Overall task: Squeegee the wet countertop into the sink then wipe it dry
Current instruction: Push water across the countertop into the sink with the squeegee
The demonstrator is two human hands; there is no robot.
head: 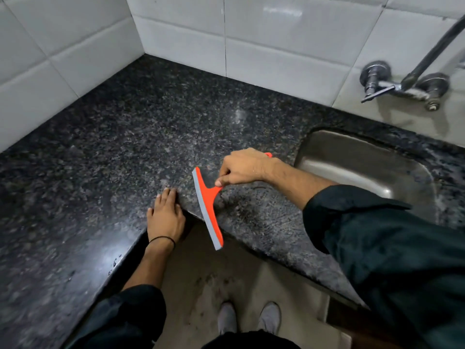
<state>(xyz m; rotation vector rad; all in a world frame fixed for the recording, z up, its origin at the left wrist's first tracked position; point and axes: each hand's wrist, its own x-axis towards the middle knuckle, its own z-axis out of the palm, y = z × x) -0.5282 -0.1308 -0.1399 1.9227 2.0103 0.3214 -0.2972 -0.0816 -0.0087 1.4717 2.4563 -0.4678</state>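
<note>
An L-shaped dark speckled granite countertop (141,137) fills the corner. My right hand (242,167) grips the handle of an orange squeegee (206,207) with a grey rubber blade. The blade lies near the inner front corner, and its lower end hangs over the edge. My left hand (164,215) rests flat on the countertop at that inner corner, fingers spread, just left of the blade. The steel sink (357,162) is set into the countertop to the right, partly hidden by my right arm. No cloth is in view.
White tiled walls (276,34) close the corner behind and to the left. A metal wall tap (402,84) sticks out above the sink. Small water drops sit near the front edge at the lower left (114,263). My shoes (249,321) stand on the floor below.
</note>
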